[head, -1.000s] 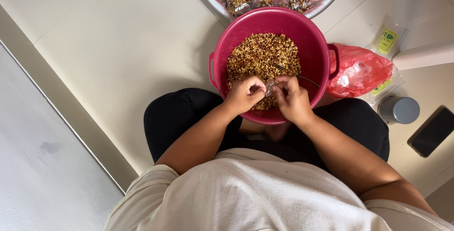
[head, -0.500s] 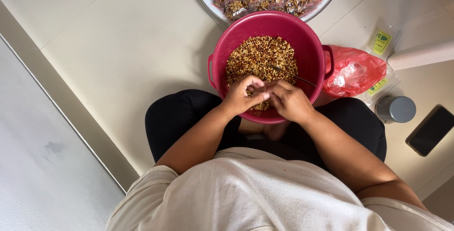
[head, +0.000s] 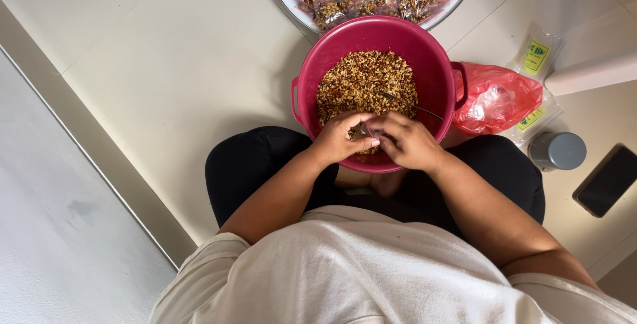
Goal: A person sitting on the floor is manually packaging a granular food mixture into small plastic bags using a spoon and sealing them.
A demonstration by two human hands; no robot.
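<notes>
A pink round bowl (head: 438, 65) stands on the floor between my knees, filled with a brown and red crumbly mix (head: 365, 82). My left hand (head: 340, 141) and my right hand (head: 408, 142) meet over the bowl's near rim. Both pinch a small clear bag (head: 367, 129), mostly hidden by the fingers. A thin metal spoon handle (head: 424, 110) sticks out of the mix just beyond my right hand.
A white round tray (head: 292, 2) piled with several filled clear packets lies beyond the bowl. Right of the bowl lie a red plastic bag (head: 494, 98), clear pouches with yellow labels (head: 536, 55), a grey lidded jar (head: 559, 150) and a dark phone (head: 607, 179).
My hands have drawn closer until the fingertips touch over the near rim. The view has shifted slightly; the bowl stays where it was.
</notes>
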